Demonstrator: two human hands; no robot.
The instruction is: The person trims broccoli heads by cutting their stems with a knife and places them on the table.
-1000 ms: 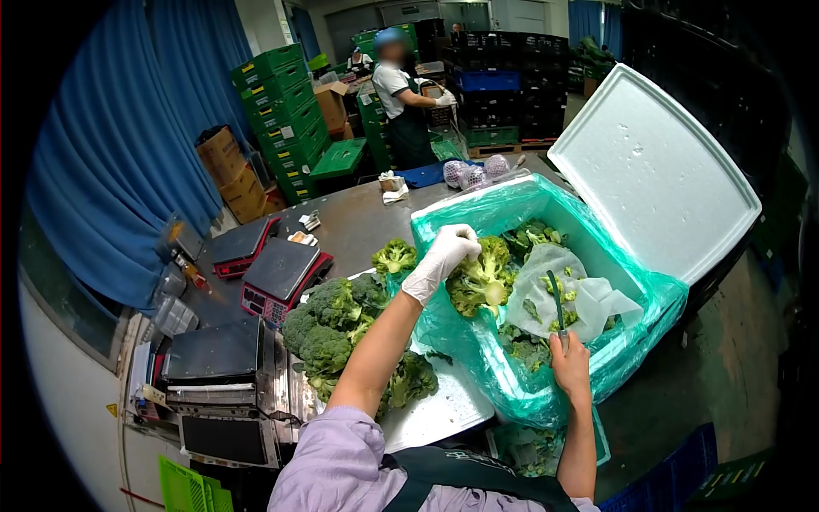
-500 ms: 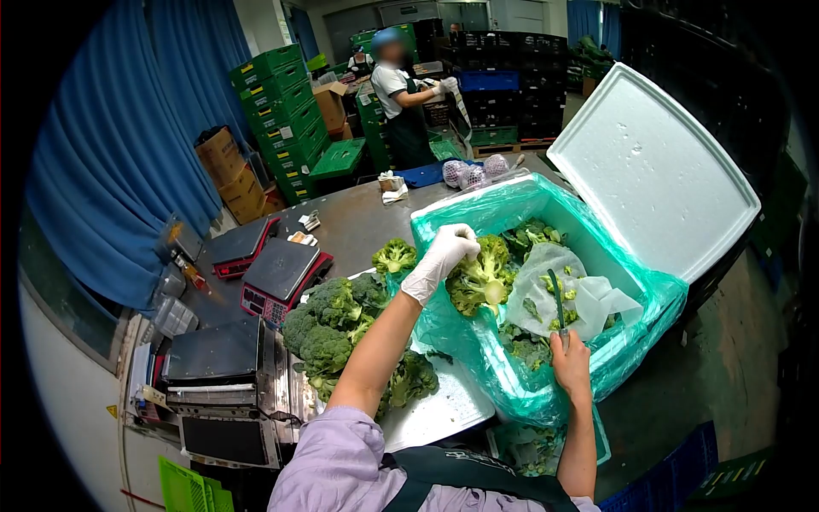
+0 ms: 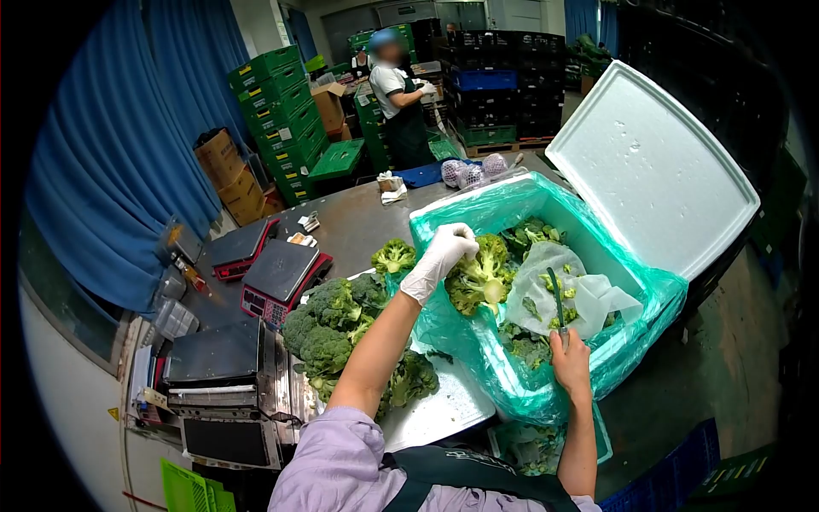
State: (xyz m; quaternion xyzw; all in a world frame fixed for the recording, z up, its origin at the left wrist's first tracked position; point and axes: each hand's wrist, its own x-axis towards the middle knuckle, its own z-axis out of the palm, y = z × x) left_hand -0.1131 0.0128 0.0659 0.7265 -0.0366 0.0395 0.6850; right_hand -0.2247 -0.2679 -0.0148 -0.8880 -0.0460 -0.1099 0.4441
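My left hand, in a white glove, has its fingers closed at the top edge of a broccoli head, over the near left side of a foam box lined with green plastic film. The cut stem of that head faces down and toward me. Bare and wrapped around a handle, my right hand holds a knife with its narrow dark blade pointing up over the box. Inside lie more broccoli and a translucent white sheet. A pile of broccoli heads rests left of my left forearm.
A white foam lid leans at the box's far right. Red scales with dark plates stand on the metal table at left. Net-wrapped produce lies behind the box. Beyond the table stands a co-worker near stacked green crates.
My hands, the broccoli and the knife look almost unmoved. In the background, the co-worker's hands have drawn in toward the body, and the long pale strip no longer hangs out from them.
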